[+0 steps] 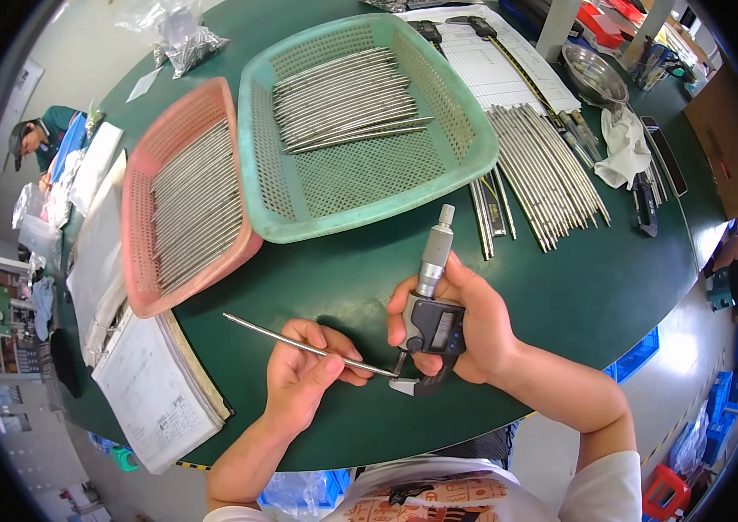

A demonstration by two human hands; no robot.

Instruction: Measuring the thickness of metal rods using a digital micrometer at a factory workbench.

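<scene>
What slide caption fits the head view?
Left hand holding a metal rod, its end at the micrometer in the right hand; green basket and pink basket of rods behind.

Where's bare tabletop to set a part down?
The widest bare patch of green table lies right of the right hand, below the loose rods. A smaller one lies between the left hand and the green basket. Crowded: the upper right, with calipers, metal bowl and white cloth.

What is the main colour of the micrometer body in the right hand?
The micrometer body is mostly dark grey, near black; the head view shows it.
</scene>
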